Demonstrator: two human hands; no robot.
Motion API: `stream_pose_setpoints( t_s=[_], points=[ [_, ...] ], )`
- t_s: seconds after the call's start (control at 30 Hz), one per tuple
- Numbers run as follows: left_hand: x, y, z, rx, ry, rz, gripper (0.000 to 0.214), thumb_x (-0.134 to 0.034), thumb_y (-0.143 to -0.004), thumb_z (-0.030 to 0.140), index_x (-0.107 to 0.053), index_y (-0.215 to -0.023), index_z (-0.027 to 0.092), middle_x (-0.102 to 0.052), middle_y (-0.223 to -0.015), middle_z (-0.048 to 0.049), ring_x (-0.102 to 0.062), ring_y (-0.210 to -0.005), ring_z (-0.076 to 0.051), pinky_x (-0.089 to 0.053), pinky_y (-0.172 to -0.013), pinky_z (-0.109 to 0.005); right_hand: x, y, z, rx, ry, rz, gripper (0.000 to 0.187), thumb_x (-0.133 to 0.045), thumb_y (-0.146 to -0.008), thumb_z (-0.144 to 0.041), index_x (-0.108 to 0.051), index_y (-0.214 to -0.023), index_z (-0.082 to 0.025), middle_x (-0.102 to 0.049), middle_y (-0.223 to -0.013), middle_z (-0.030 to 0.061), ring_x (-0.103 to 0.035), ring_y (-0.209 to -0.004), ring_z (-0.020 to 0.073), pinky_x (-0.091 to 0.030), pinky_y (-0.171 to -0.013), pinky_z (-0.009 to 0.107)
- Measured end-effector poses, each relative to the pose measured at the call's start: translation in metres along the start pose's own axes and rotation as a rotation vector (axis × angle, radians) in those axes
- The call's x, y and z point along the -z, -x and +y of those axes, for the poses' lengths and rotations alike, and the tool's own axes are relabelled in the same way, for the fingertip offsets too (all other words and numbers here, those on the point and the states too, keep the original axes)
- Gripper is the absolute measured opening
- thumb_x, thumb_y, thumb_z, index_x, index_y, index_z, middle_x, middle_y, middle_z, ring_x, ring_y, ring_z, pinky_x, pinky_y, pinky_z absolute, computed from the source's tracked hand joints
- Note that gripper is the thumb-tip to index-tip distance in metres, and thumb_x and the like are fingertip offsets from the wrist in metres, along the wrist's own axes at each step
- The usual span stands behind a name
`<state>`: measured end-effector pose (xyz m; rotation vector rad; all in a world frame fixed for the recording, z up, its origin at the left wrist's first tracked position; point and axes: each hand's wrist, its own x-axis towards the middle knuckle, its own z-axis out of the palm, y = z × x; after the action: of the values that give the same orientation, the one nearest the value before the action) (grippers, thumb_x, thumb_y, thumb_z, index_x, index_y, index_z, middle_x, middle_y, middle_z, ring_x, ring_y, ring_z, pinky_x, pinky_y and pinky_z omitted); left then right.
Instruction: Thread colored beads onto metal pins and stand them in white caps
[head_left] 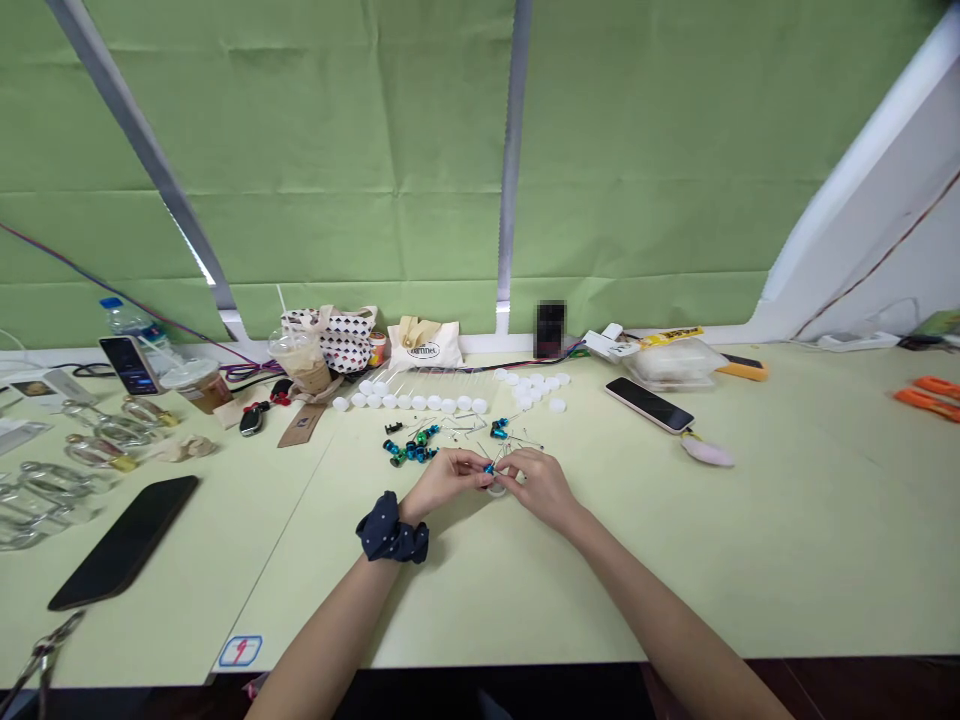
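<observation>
near the front edge of the desk [750, 560], just right of a seam, a blue-framed label [241, 651] is marked with a red figure that can be read as 9. by the back edge, dark lettering is printed in an oval on a cream bag [425, 346], too small to be read surely; the writing on a yellow wrapper [679, 337] near it, toward the right, cannot be made out.

both forearms are stretched in from the front edge and angled inward, so that the hands are met around the middle of the desk. the left hand [454, 477], with a dotted scrunchie [394, 530] worn at its wrist, is turned toward the right, its fingers clamped on a small blue piece [490, 468]. the right hand [536, 482] is bent over the same piece, its fingers drawn close together; whether anything is gripped by them cannot be told.

blue and green parts [411, 450] are scattered just beyond the left hand. farther toward the back edge, white-capped tubes [420, 403] are laid in a row, with loose white caps [534, 387] to their right.
</observation>
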<state>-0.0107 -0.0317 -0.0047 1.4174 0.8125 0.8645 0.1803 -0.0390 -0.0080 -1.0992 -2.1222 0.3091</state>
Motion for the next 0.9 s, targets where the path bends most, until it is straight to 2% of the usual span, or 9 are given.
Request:
stream_pose_setpoints(
  t_s=[0.27, 0.43, 0.57, 0.7, 0.8, 0.9],
  points=[
    [-0.001, 0.000, 0.003, 0.013, 0.029, -0.016, 0.037, -0.073, -0.066, 0.035, -0.068, -0.092, 0.009, -0.072, -0.080, -0.0099, -0.068, -0.077, -0.021, -0.053, -0.076, -0.036, 0.002, 0.001, 0.001, 0.027, 0.020, -0.022, 0.012, -0.058, -0.081, -0.018, -0.067, -0.087, -0.021, -0.066, -0.079, 0.0030, -0.059, -0.072, 0.0152, -0.042, -0.066, 0.025],
    [-0.001, -0.001, 0.003, 0.050, 0.035, 0.043, 0.039, -0.074, -0.064, 0.037, -0.068, -0.090, 0.009, -0.071, -0.079, -0.0091, -0.067, -0.075, -0.021, -0.054, -0.074, -0.036, 0.004, 0.001, 0.002, 0.006, 0.055, -0.051, 0.010, -0.058, -0.081, -0.018, -0.067, -0.084, -0.021, -0.064, -0.078, 0.0025, -0.058, -0.072, 0.0148, -0.041, -0.063, 0.024],
    [0.004, -0.002, 0.004, 0.023, 0.013, 0.125, 0.039, -0.075, -0.062, 0.038, -0.068, -0.089, 0.010, -0.071, -0.076, -0.0075, -0.067, -0.072, -0.020, -0.053, -0.069, -0.033, 0.005, 0.001, 0.003, -0.018, 0.141, -0.145, 0.014, -0.058, -0.080, -0.015, -0.069, -0.082, -0.024, -0.062, -0.074, 0.0018, -0.058, -0.074, 0.0152, -0.037, -0.060, 0.023],
    [0.010, -0.003, 0.001, -0.016, -0.047, 0.151, 0.038, -0.072, -0.065, 0.038, -0.068, -0.090, 0.010, -0.069, -0.074, -0.0081, -0.065, -0.066, -0.018, -0.051, -0.064, -0.031, 0.007, 0.001, 0.005, 0.017, 0.195, -0.241, 0.021, -0.054, -0.082, -0.013, -0.069, -0.086, -0.027, -0.061, -0.074, 0.0020, -0.058, -0.076, 0.0157, -0.036, -0.059, 0.023],
    [0.012, -0.004, -0.003, -0.040, -0.136, 0.144, 0.037, -0.070, -0.068, 0.038, -0.069, -0.093, 0.010, -0.070, -0.079, -0.0093, -0.063, -0.067, -0.017, -0.050, -0.064, -0.029, 0.006, 0.000, 0.006, 0.014, 0.165, -0.167, 0.023, -0.053, -0.085, -0.017, -0.065, -0.102, -0.026, -0.063, -0.082, 0.0033, -0.058, -0.081, 0.0169, -0.040, -0.064, 0.024],
    [0.009, -0.004, -0.004, -0.087, -0.244, 0.113, 0.034, -0.069, -0.070, 0.037, -0.070, -0.093, 0.013, -0.069, -0.094, -0.0113, -0.063, -0.080, -0.020, -0.049, -0.071, -0.030, 0.003, -0.001, 0.008, -0.007, 0.105, -0.062, 0.026, -0.050, -0.088, -0.022, -0.060, -0.112, -0.023, -0.064, -0.092, 0.0048, -0.059, -0.083, 0.0165, -0.042, -0.068, 0.025]
  ],
)
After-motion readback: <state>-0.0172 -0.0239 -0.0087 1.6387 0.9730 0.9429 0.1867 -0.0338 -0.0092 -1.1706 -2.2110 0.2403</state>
